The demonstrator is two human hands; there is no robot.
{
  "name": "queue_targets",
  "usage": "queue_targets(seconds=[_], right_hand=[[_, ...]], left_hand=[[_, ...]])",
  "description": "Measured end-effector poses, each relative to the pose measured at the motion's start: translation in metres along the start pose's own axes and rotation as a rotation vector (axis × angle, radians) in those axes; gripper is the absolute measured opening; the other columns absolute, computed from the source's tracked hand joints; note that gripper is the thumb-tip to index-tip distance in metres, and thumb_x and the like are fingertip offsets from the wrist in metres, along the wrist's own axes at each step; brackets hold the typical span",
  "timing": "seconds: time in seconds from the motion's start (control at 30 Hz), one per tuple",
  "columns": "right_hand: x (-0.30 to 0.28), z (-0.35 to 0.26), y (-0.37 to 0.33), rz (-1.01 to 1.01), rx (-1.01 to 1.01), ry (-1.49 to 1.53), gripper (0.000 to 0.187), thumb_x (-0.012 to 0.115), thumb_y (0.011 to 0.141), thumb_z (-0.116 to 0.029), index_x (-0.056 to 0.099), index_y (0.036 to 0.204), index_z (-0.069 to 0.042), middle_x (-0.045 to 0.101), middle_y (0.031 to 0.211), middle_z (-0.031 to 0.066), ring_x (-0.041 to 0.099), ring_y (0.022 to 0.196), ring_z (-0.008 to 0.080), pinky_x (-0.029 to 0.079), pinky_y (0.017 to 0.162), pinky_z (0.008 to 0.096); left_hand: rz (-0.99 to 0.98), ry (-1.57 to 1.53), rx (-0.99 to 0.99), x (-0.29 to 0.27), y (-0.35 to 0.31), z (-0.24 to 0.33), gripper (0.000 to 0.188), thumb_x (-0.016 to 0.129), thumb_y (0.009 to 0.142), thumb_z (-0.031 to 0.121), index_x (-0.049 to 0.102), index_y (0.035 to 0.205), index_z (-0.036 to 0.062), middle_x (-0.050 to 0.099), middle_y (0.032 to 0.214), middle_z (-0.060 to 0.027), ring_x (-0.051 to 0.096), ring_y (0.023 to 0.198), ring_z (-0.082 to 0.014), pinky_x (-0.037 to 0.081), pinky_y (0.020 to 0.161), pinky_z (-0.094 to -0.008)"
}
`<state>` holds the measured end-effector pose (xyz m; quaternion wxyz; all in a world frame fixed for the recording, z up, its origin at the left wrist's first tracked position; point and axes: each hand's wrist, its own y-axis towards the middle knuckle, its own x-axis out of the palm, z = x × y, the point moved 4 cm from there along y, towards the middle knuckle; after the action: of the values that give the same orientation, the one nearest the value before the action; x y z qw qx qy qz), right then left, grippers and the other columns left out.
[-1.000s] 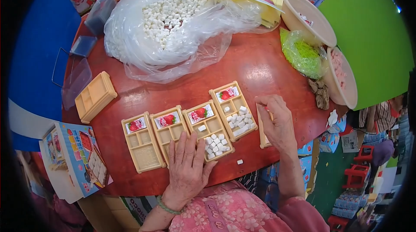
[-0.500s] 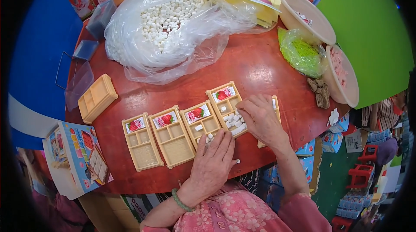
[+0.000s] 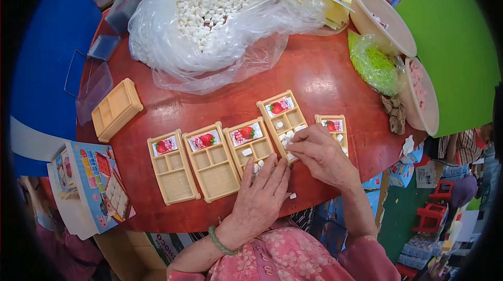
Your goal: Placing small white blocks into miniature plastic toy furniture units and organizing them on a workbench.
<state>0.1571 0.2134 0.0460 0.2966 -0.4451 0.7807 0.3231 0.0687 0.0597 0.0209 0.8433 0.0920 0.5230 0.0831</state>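
Observation:
My left hand (image 3: pixel 263 185) lies flat with fingers stretched over the lower end of the third beige tray (image 3: pixel 229 139). Beside its fingertips a few small white marshmallows (image 3: pixel 260 163) show in that tray. Over the large compartment of the fourth tray (image 3: pixel 266 115), my right hand (image 3: pixel 326 159) has thumb and fingertips drawn together; what is between them is hidden. Several marshmallows lie under those fingertips. Partly behind this hand, the fifth tray (image 3: pixel 318 119) holds a strawberry-print sachet (image 3: pixel 332 125) and some marshmallows. One loose marshmallow (image 3: pixel 293 195) rests near the table's front edge.
Two trays (image 3: pixel 166 179) (image 3: pixel 210 173) at left hold only sachets. Stacked trays (image 3: pixel 116 110) and a printed box (image 3: pixel 94 186) stand farther left. A clear bag of marshmallows (image 3: pixel 173 66) spreads at the back; bowls (image 3: pixel 385 16) (image 3: pixel 430 105) and a green-filled bag (image 3: pixel 373 66) sit right.
My right hand has shifted down and turned, its fingertips closing over the fourth tray. More of the fifth tray and its sachet is uncovered. The left hand stays nearly in place; the view has shifted slightly.

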Motion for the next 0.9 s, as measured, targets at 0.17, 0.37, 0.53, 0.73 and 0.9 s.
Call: queue_targets(seconds=[0.17, 0.37, 0.53, 0.73, 0.9], right_hand=[[0.001, 0.001, -0.002, 0.006, 0.076, 0.017, 0.017, 0.069, 0.084, 0.001, 0.073, 0.101, -0.001, 0.065, 0.099, 0.0114, 0.061, 0.096, 0.0299, 0.049, 0.084, 0.0391], [0.006, -0.001, 0.001, -0.020, 0.042, -0.118, 0.018, 0.068, 0.082, 0.003, 0.072, 0.099, -0.001, 0.066, 0.097, 0.0105, 0.062, 0.095, 0.0295, 0.048, 0.086, 0.0407], [0.009, 0.000, 0.002, -0.028, 0.022, -0.122, 0.020, 0.070, 0.079, 0.002, 0.073, 0.098, -0.003, 0.067, 0.096, 0.0092, 0.062, 0.095, 0.0287, 0.047, 0.086, 0.0409], [0.012, -0.006, 0.005, -0.066, 0.029, -0.170, 0.020, 0.071, 0.077, 0.001, 0.073, 0.097, -0.003, 0.068, 0.095, 0.0081, 0.062, 0.095, 0.0285, 0.046, 0.087, 0.0402], [0.014, -0.005, 0.002, -0.042, 0.082, -0.126, 0.018, 0.069, 0.084, -0.001, 0.071, 0.102, -0.004, 0.069, 0.095, 0.0097, 0.061, 0.096, 0.0297, 0.046, 0.089, 0.0417]], left_hand=[[0.025, -0.020, 0.021, -0.003, 0.001, 0.000, 0.059, 0.077, 0.081, 0.024, 0.060, 0.132, -0.0023, 0.056, 0.142, -0.0155, 0.046, 0.140, -0.0324, 0.027, 0.117, -0.0598], [0.018, -0.043, 0.001, 0.000, 0.002, -0.003, 0.059, 0.076, 0.082, 0.024, 0.060, 0.132, -0.0023, 0.056, 0.143, -0.0156, 0.045, 0.141, -0.0323, 0.026, 0.117, -0.0602], [0.007, -0.017, 0.003, 0.002, 0.002, -0.003, 0.059, 0.076, 0.082, 0.027, 0.061, 0.132, -0.0015, 0.055, 0.143, -0.0154, 0.043, 0.142, -0.0330, 0.025, 0.117, -0.0614], [0.009, -0.013, 0.004, 0.002, 0.001, -0.005, 0.059, 0.075, 0.082, 0.028, 0.061, 0.132, -0.0013, 0.055, 0.143, -0.0155, 0.041, 0.143, -0.0337, 0.025, 0.117, -0.0613], [0.011, -0.003, 0.005, 0.002, 0.000, -0.007, 0.059, 0.075, 0.083, 0.028, 0.061, 0.132, -0.0018, 0.055, 0.143, -0.0152, 0.041, 0.143, -0.0342, 0.025, 0.117, -0.0614]])
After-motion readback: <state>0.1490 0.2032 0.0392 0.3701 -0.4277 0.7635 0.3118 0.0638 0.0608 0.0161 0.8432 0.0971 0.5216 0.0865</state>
